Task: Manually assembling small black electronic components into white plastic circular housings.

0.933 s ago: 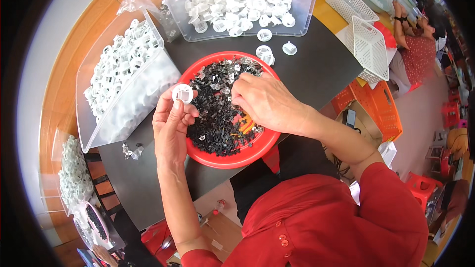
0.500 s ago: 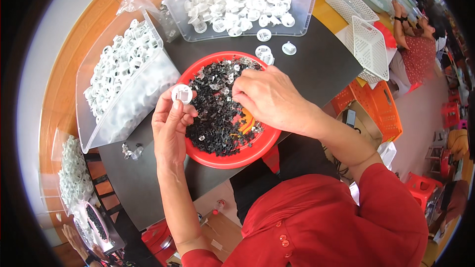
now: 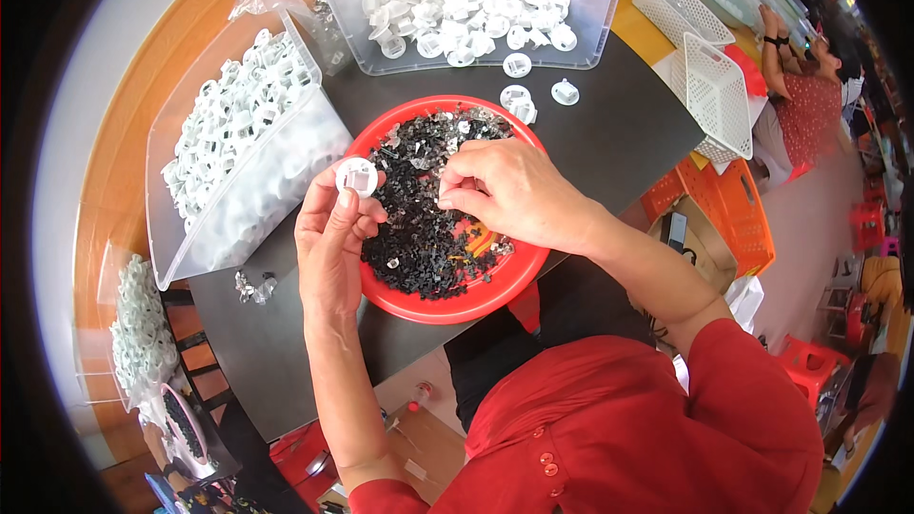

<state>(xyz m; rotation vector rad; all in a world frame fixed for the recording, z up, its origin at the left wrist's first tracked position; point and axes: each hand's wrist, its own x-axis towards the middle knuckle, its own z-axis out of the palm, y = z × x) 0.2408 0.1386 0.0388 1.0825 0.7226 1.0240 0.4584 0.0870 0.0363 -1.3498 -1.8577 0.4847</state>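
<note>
Between the thumb and fingers of my left hand (image 3: 331, 233) is a white round plastic part (image 3: 357, 177) with a square recess facing up, held by the left rim of the red basin (image 3: 428, 310). Small black pieces (image 3: 414, 247) fill much of that basin, with small clear pieces (image 3: 460, 126) mixed in toward its far side. My right hand (image 3: 514, 188) is over the basin, thumb and forefinger pinched together low above the pieces. Whatever sits at those fingertips is too small to make out.
A clear bin of white parts (image 3: 328, 128) stands left; another clear bin (image 3: 581, 9) stands behind. Loose white parts (image 3: 517, 103) lie on the dark table (image 3: 619, 124). White baskets (image 3: 716, 100), an orange crate (image 3: 733, 214) and a seated person (image 3: 809, 109) are right.
My right hand's fingertips have come slightly nearer to me, and the thumb and forefinger show more clearly pinched. My left hand still holds the white part. The view has shifted a little.
</note>
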